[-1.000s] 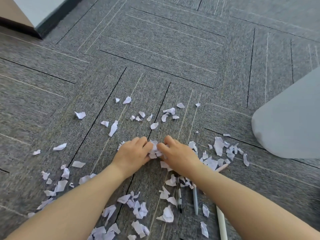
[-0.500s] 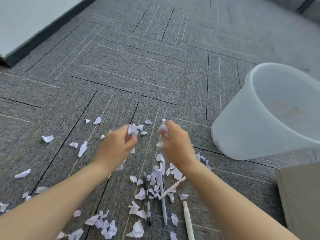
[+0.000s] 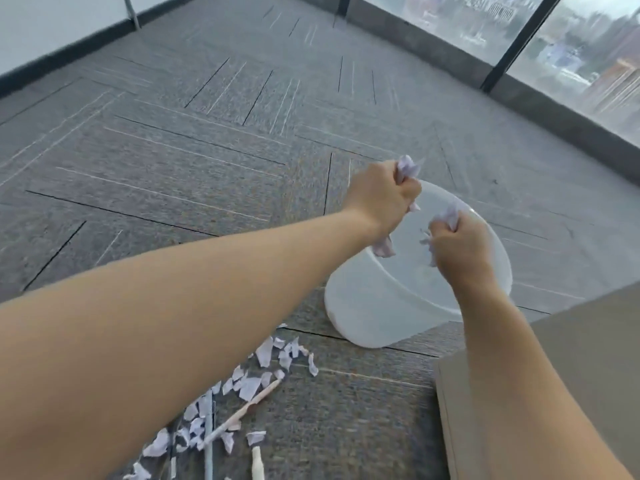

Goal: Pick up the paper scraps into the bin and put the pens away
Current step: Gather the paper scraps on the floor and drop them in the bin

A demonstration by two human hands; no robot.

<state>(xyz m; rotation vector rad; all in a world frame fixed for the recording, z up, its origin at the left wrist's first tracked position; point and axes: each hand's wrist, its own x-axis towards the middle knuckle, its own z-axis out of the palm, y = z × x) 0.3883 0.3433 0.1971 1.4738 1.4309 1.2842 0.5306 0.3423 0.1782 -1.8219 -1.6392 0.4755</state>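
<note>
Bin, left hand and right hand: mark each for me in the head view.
Bin (image 3: 367, 313): head view, outer front wall.
Left hand (image 3: 381, 199): head view, back of the fist, closed on scraps.
Right hand (image 3: 460, 251): head view, back of the fist, closed on scraps.

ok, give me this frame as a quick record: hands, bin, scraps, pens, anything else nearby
left hand: fisted on white paper scraps, over the bin
right hand: fisted on scraps, over the bin
bin: translucent white plastic bin, upright on grey carpet
loose scraps: scattered on carpet near the bin
pens: several among the scraps, untouched
other: tan flat surface at right
</note>
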